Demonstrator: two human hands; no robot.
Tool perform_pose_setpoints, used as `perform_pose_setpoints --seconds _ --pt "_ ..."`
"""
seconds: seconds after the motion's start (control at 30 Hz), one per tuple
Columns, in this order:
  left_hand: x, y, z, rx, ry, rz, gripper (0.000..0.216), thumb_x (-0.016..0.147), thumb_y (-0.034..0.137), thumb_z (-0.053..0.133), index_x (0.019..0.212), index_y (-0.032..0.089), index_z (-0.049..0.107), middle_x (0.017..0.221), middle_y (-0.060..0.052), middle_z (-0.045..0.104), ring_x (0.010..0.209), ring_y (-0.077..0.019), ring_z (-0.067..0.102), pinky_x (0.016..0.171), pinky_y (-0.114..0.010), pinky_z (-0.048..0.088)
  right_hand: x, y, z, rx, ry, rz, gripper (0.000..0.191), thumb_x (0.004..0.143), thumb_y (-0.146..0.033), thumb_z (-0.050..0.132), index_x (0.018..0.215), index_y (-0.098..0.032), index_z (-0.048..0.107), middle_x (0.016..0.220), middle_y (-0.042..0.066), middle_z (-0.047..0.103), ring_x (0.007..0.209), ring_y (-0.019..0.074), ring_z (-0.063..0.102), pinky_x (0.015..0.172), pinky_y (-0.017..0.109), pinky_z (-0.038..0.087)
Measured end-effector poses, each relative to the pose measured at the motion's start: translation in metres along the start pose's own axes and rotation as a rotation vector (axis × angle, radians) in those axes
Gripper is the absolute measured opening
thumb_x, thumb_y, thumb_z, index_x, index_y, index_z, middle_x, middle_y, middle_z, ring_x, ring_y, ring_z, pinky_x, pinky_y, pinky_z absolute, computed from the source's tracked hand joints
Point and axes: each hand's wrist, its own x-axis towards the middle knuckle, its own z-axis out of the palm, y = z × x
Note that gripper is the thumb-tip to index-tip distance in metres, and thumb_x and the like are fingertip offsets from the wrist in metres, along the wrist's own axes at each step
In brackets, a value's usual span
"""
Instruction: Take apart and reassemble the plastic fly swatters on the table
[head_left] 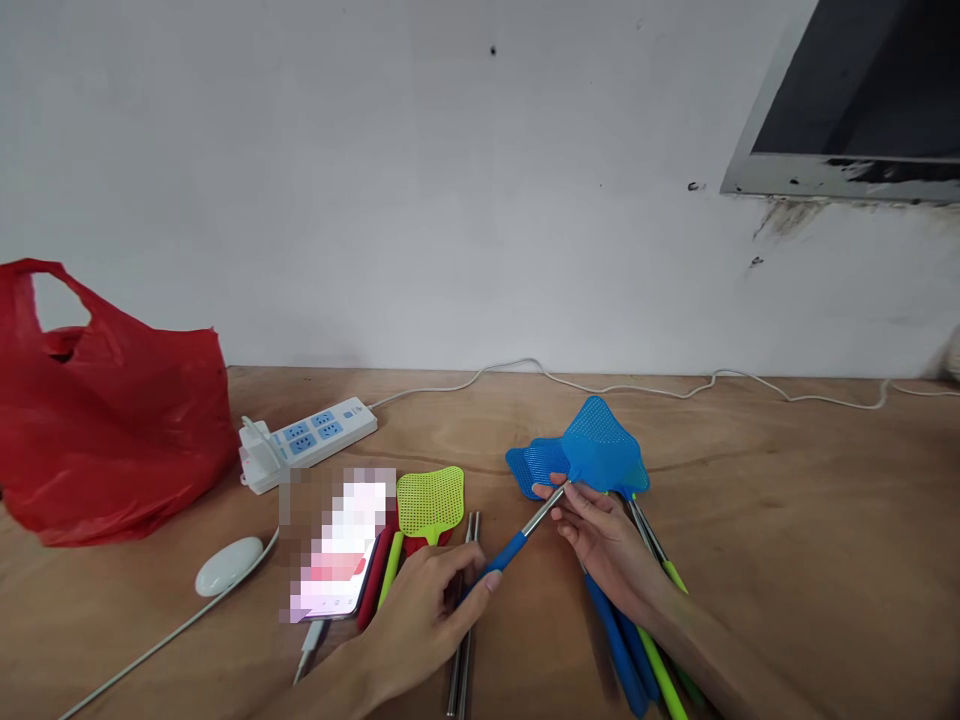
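A blue fly swatter point(601, 445) with a metal shaft is held slantwise between my hands, its mesh head up and to the right. My left hand point(424, 620) is closed round the blue grip. Near the swatter's neck, my right hand point(600, 540) pinches the metal shaft with thumb and fingers. Behind and under the right hand lies a pile of blue and green fly swatters point(536, 465) with blue and green handles. Two or more thin metal rods point(465, 660) lie beneath my left hand. Left of them sits a yellow-green fly swatter point(431, 503) above a red one.
A lit phone point(341, 560), partly blurred, lies left of my left hand with a cable plugged in. Farther left are a white power strip point(352, 425), a white oval device point(227, 567) and a red plastic bag point(112, 430). A white cord runs along the wall.
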Motion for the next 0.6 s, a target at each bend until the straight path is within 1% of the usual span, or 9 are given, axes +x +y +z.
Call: perform_pose_setpoints --seconds 0.1,0.17,0.23,0.3,0.4,0.47,0.53,0.6 --pt "-0.002 0.000 0.003 0.009 -0.020 -0.024 0.036 0.097 0.042 0.044 0.068 0.021 0.046 0.059 0.004 0.044 0.057 -0.0146 0.046 0.055 -0.026 0.030 0.002 0.003 -0.004 0.038 0.009 -0.009 0.019 0.069 -0.032 0.088 0.078 -0.019 0.077 0.088 0.006 0.076 0.066 0.0100 0.061 0.059 0.021 0.049" --pt "-0.003 0.000 0.005 0.019 -0.027 -0.039 0.035 0.097 0.042 0.045 0.069 0.021 0.048 0.061 0.004 0.048 0.060 -0.0153 0.048 0.059 -0.026 0.033 0.004 0.005 -0.005 0.056 0.018 -0.017 0.020 0.066 -0.032 0.090 0.070 -0.019 0.075 0.079 0.002 0.074 0.064 0.0087 0.059 0.058 0.019 0.049" --pt "-0.005 -0.002 0.008 0.018 -0.028 -0.060 0.034 0.096 0.043 0.047 0.072 0.021 0.052 0.065 0.003 0.052 0.064 -0.0161 0.049 0.062 -0.026 0.035 0.004 0.007 -0.006 0.062 0.024 -0.019 0.021 0.065 -0.033 0.090 0.068 -0.020 0.074 0.075 0.001 0.072 0.062 0.0084 0.058 0.056 0.019 0.049" --pt "-0.007 -0.004 0.011 0.012 -0.035 -0.066 0.034 0.096 0.045 0.049 0.073 0.020 0.054 0.066 0.002 0.054 0.067 -0.0165 0.050 0.062 -0.026 0.035 0.003 0.009 -0.005 0.065 0.023 -0.009 0.020 0.067 -0.033 0.090 0.070 -0.020 0.075 0.079 0.002 0.073 0.063 0.0086 0.058 0.057 0.020 0.050" --pt "-0.007 -0.007 0.014 0.007 -0.030 -0.058 0.035 0.097 0.045 0.049 0.073 0.020 0.054 0.068 0.002 0.055 0.069 -0.0167 0.051 0.063 -0.026 0.036 0.002 0.011 -0.003 0.065 0.012 0.021 0.019 0.069 -0.031 0.088 0.082 -0.020 0.078 0.092 0.005 0.075 0.067 0.0098 0.060 0.060 0.021 0.051" --pt "-0.007 -0.008 0.014 0.005 -0.018 -0.059 0.036 0.098 0.046 0.047 0.073 0.020 0.053 0.069 0.002 0.056 0.070 -0.0171 0.052 0.064 -0.026 0.037 0.000 0.012 -0.001 0.070 0.005 0.051 0.022 0.070 -0.029 0.087 0.088 -0.020 0.079 0.095 0.006 0.075 0.069 0.0105 0.060 0.061 0.021 0.051" --pt "-0.006 -0.007 0.013 0.004 -0.016 -0.058 0.037 0.098 0.047 0.045 0.074 0.020 0.053 0.070 0.001 0.056 0.070 -0.0173 0.052 0.064 -0.027 0.038 -0.001 0.012 0.000 0.071 -0.010 0.072 0.023 0.070 -0.029 0.087 0.090 -0.020 0.080 0.096 0.007 0.075 0.071 0.0106 0.060 0.062 0.021 0.050" --pt "-0.005 -0.006 0.012 -0.006 -0.015 -0.053 0.037 0.099 0.047 0.044 0.075 0.021 0.054 0.069 0.002 0.055 0.069 -0.0170 0.052 0.064 -0.027 0.038 -0.003 0.012 0.001 0.056 -0.041 0.064 0.020 0.071 -0.030 0.087 0.087 -0.020 0.080 0.095 0.007 0.075 0.071 0.0106 0.060 0.063 0.021 0.049"
